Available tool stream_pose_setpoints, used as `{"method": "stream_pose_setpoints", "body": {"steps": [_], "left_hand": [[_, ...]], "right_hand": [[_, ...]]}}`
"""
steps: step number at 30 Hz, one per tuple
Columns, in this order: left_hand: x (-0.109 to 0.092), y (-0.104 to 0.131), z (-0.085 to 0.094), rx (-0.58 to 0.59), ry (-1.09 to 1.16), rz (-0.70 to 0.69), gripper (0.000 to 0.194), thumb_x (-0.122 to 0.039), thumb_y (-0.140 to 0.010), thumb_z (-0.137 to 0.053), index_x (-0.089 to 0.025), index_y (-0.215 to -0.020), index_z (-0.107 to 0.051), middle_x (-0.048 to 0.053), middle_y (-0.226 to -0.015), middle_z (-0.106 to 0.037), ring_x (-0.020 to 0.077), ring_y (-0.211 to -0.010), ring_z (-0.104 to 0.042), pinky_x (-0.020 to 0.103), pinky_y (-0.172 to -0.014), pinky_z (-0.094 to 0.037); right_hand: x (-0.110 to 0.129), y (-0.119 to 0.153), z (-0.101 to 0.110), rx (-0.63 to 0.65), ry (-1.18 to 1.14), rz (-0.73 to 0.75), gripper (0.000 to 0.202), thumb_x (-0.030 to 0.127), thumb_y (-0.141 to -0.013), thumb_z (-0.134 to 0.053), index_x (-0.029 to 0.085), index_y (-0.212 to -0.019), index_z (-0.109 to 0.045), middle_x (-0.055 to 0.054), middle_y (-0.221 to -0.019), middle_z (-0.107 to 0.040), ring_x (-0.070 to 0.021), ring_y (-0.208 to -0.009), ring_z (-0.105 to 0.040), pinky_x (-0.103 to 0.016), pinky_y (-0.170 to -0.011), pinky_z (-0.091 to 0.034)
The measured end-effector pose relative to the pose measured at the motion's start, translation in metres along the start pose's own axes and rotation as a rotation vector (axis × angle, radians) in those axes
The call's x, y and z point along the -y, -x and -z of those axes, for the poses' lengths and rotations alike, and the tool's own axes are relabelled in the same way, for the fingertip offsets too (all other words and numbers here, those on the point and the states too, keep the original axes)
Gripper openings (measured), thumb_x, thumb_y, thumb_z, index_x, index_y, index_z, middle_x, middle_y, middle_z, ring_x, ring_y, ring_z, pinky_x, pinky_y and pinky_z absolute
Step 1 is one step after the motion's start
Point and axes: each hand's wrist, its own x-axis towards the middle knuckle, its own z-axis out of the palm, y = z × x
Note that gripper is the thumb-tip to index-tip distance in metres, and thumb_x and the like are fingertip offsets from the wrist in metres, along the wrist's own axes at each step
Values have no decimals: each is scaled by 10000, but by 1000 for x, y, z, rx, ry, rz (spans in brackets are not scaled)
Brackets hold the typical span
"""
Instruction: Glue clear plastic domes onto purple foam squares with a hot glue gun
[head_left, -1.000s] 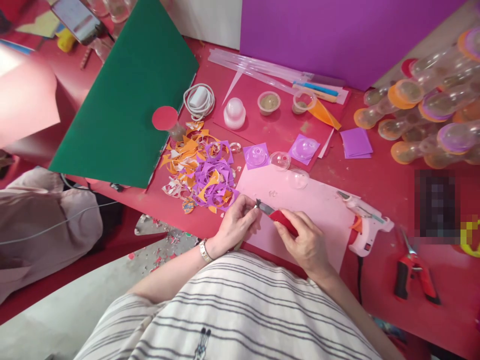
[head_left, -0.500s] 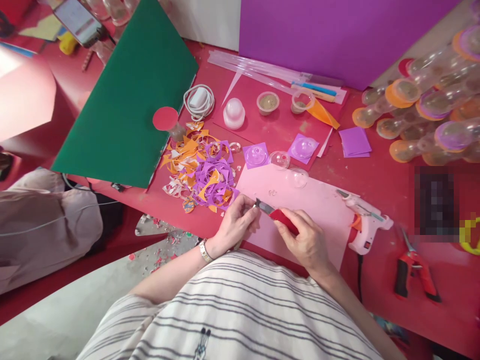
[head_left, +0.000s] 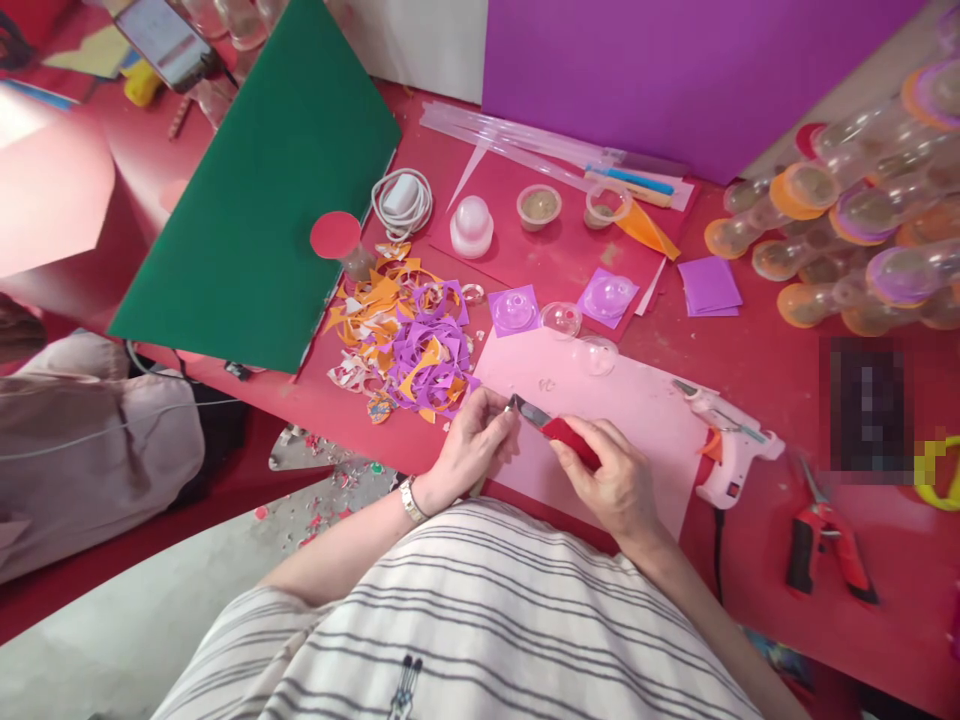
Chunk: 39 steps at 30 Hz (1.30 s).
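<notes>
My right hand (head_left: 611,480) is wrapped round the red handle of a utility knife (head_left: 531,413), whose grey and dark blade points left. At the blade's tip my left hand (head_left: 476,435) is closed, thumb and fingers pinched together. Whatever small thing they hold is too small to make out. Both hands are over the near left part of a pale pink sheet (head_left: 645,420). Beyond them lie clear plastic domes (head_left: 598,355) and two purple paper squares (head_left: 514,310) with domes on them. A heap of purple and orange paper scraps (head_left: 420,340) lies left of the sheet.
A white glue gun (head_left: 731,440) and red-handled pruning shears (head_left: 825,545) lie to the right. Plastic bottle shapes (head_left: 862,205) are stacked at the far right. A green board (head_left: 262,200) leans at the left, near a coiled white cable (head_left: 403,203). Small cups (head_left: 538,207) stand behind.
The view has shifted very slightly. Both hands and the knife keep almost the same position, the blade still at the left fingertips.
</notes>
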Motion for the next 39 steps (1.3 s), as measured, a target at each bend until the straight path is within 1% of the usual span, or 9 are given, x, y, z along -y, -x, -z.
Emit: {"method": "stream_pose_setpoints", "body": {"steps": [4,14,22,28,34,39], "left_hand": [[1,-1,0,-3,-4,-3,401,-546,-798,-642,-196,-865,-460,-91,-543,-528,67,-433,-508,183,-458,-431],[-3,0,-1,-4,2,12,395,-528,-784,-662,-195,-861,-463,-91,-565,-527,63,-443,-515,181,-461,-438],[-2,-1,0,5,4,5,372,-506,-797,-654,-197,-857,-457,-98,-547,-519,58,-430,-498,174,-450,-416],[0,1,-1,31,-17,0,351,-495,-813,-640,-200,-841,-451,-97,-516,-522,55,-409,-474,161,-423,-357],[0,-3,1,15,-30,-4,368,-510,-813,-645,-197,-856,-457,-83,-537,-548,68,-427,-508,169,-438,-373],[2,-2,1,31,-35,-21,382,-528,-808,-643,-202,-854,-450,-90,-523,-538,65,-411,-493,167,-426,-363]], "right_hand": [[0,1,1,16,-7,10,256,362,-952,-551,176,-1085,-666,-88,-892,-727,-209,-794,-695,-320,-718,-563],[-2,2,-1,53,-14,-43,288,379,-949,-543,191,-1127,-669,-96,-935,-730,-230,-847,-700,-342,-746,-579],[-2,2,-2,36,0,-33,286,379,-948,-551,172,-1099,-678,-98,-919,-729,-225,-824,-700,-335,-738,-572],[-3,0,-3,32,-4,-60,298,392,-953,-538,179,-1108,-676,-84,-898,-718,-215,-822,-696,-314,-721,-560],[-3,2,-2,18,-15,-9,268,363,-947,-557,173,-1098,-671,-84,-903,-726,-210,-818,-698,-310,-721,-561],[-3,2,-2,29,-4,-30,278,379,-953,-546,184,-1109,-668,-87,-931,-731,-212,-833,-701,-317,-731,-567]]}}
